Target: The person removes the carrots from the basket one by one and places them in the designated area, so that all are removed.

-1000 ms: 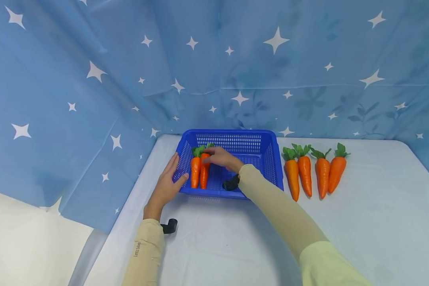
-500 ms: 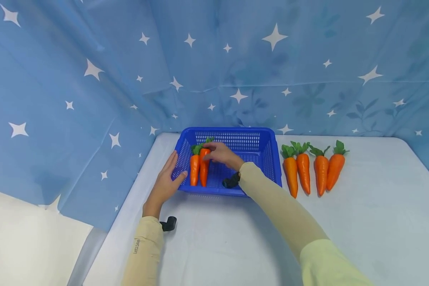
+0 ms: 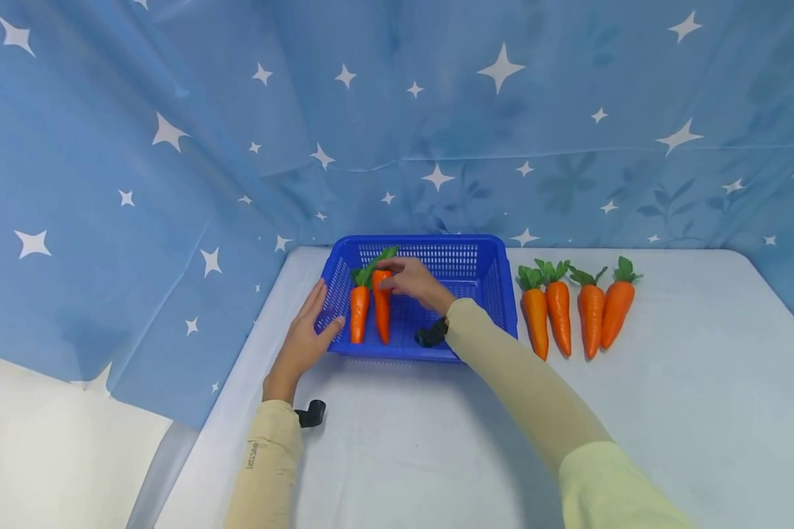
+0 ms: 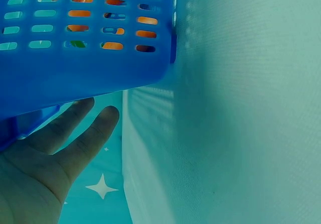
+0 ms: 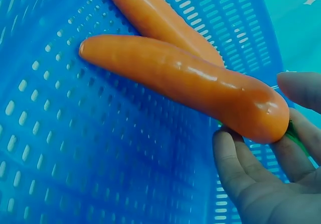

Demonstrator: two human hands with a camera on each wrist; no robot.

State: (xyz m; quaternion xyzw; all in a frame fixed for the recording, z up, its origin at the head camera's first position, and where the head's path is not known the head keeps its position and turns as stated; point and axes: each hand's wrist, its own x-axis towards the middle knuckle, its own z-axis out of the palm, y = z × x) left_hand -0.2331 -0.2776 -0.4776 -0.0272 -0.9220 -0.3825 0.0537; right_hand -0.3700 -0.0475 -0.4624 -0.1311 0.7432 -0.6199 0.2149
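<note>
Two orange carrots with green tops lie in a blue perforated basket point(image 3: 430, 239). My right hand point(image 3: 415, 282) reaches inside and holds the right-hand carrot point(image 3: 382, 316) near its leafy end. In the right wrist view, fingers point(image 5: 230, 158) curl beneath that carrot's thick end, with the thumb on the other side. The other carrot point(image 3: 359, 316) lies to the left, its tip apart from the held one. My left hand point(image 3: 299, 344) rests at the basket's left side with fingers extended and thumb spread. In the left wrist view, the basket wall hides part of that hand.
Several more carrots point(image 3: 592, 319) lie in a row on the white table point(image 3: 688, 382), right of the basket. A blue curtain with white stars point(image 3: 503, 147) hangs behind and along the left of the table.
The held carrot has shifted slightly right with my right hand, and a gap has widened between the two carrots' tips. My left hand stays at the basket's side.
</note>
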